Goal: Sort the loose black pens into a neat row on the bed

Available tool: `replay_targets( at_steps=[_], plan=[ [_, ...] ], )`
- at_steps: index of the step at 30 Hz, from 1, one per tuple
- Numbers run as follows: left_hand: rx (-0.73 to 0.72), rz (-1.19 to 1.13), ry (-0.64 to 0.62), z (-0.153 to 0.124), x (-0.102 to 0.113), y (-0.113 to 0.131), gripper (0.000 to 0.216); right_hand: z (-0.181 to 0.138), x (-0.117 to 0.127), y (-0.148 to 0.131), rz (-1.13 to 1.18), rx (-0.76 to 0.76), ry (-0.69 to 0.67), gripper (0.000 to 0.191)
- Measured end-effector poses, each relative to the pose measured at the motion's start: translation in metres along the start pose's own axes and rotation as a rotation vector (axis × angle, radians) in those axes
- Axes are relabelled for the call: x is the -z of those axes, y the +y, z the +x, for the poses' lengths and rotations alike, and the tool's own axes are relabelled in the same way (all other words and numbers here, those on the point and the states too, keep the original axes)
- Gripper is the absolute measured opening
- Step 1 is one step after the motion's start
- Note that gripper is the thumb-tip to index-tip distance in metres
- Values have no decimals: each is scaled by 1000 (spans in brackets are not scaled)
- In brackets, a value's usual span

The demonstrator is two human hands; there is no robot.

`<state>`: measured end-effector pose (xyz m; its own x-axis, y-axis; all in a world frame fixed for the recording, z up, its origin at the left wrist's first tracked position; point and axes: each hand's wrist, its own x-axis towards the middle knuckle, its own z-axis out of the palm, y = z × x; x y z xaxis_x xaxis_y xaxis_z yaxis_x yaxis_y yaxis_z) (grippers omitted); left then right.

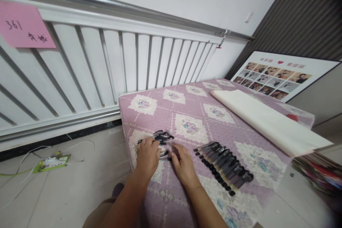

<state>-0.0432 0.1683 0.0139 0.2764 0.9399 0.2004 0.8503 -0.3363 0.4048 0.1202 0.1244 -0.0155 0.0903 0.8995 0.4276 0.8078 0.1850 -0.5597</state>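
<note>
Now your left hand (pixel 148 156) and right hand (pixel 184 165) lie palm-down, fingers curled over the loose black pens (pixel 161 136) beside the pen row (pixel 223 166); whether they grip anything cannot be told.

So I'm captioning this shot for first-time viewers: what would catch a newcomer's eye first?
The left hand and right hand rest on small black pen parts near the left edge of a purple quilted cover. Just right of them lies a neat slanted row of black pens. A pink note hangs on the white slatted panel at upper left.
</note>
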Motion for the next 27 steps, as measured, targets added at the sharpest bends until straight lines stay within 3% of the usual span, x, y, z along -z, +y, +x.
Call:
replay_targets(
  at_steps=[4, 8, 11, 16, 21, 27],
  plan=[
    [36, 34, 69, -1, -6, -4, 37, 13, -6, 4, -82, -9, -39, 40],
    [9, 43, 15, -3, -12, -6, 43, 27, -12, 3, -164, 19, -144, 53],
    [-8, 33, -17, -4, -13, -4, 40, 32, -13, 1, -177, 92, -205, 48],
    [-27, 11, -33, -6, -9, -2, 33, 31, -12, 2, -85, 112, -50, 22],
    [-17, -17, -45, -5, -6, -5, 27, 31, -10, 8, 10, -18, 71, 22],
    [43, -54, -30, 0, 2, -12, 16, 29, -10, 16, 83, -154, 120, 25]
  ],
)
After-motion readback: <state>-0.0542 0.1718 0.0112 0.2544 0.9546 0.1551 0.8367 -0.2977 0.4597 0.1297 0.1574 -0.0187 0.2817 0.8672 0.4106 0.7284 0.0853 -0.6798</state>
